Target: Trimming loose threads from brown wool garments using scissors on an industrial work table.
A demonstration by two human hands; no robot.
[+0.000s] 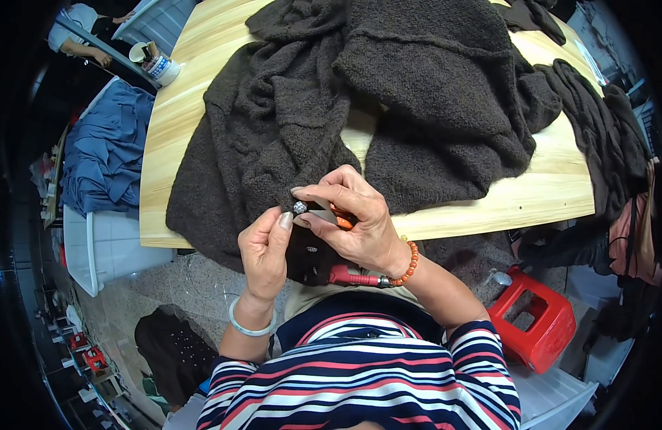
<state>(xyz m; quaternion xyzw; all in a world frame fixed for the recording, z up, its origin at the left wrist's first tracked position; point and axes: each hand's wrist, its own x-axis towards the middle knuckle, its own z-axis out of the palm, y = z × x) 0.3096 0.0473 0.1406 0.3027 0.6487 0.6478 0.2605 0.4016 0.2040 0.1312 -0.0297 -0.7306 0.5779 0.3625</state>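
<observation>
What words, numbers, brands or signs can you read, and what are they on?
None are readable.
White round tub with blue printed patch: marks too small and blurred.
Dark brown knitted garments: no words showing.
Small round silvery patterned ornament: no letters I can make out.

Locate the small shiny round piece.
In the head view, the shiny round piece is just left of centre, between the left hand and right hand, with dark knit garment around it.

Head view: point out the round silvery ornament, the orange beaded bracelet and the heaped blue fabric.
Round silvery ornament [300, 207], head view: middle of its visible face.
Orange beaded bracelet [415, 259], head view: outer beads.
Heaped blue fabric [109, 154], head view: folds mid-pile.
</observation>
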